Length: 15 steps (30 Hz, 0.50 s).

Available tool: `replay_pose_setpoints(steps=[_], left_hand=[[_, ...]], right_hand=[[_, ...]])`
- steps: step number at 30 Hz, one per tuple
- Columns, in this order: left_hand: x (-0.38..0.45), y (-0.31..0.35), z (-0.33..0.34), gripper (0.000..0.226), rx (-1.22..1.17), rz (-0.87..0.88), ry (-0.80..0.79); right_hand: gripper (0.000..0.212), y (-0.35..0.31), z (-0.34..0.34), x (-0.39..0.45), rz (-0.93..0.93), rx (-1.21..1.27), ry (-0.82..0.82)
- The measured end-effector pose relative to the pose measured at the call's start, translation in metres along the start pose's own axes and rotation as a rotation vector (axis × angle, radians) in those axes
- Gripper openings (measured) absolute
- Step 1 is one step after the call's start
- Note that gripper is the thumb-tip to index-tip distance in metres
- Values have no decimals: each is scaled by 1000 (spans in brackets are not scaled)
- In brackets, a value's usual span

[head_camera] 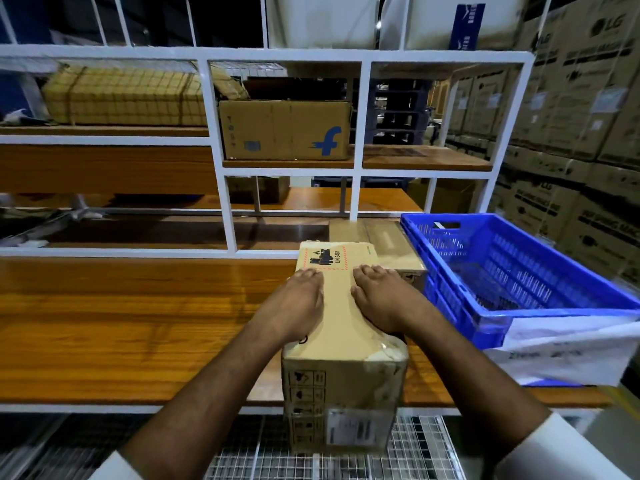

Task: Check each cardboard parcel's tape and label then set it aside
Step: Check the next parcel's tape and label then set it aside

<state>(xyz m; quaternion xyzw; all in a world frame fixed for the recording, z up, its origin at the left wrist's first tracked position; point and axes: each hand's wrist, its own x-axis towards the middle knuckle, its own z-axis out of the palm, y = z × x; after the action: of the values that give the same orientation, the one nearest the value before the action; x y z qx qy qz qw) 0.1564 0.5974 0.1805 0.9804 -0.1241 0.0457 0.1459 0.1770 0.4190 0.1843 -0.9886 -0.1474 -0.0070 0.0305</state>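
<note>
Pressing flat with straight fingers, the left hand (298,301) and right hand (382,299) lie side by side on top of a cardboard parcel (341,344), gripping nothing. A hazard label (323,258) shows just beyond the fingertips. The parcel stands on the wooden bench (138,323), its near end jutting past the edge. Another box (388,245) sits just behind it, beside a blue crate (519,271) at the right.
</note>
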Motion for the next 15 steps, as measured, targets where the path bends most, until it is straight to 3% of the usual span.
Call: replay_pose_setpoints(steps=[6, 15], left_hand=[[-22, 17, 0, 51, 23, 107, -44], [-31, 11, 0, 50, 27, 75, -13]], right_hand=[[55, -17, 3, -19, -121, 27, -22], [54, -7, -7, -30, -101, 12, -42]])
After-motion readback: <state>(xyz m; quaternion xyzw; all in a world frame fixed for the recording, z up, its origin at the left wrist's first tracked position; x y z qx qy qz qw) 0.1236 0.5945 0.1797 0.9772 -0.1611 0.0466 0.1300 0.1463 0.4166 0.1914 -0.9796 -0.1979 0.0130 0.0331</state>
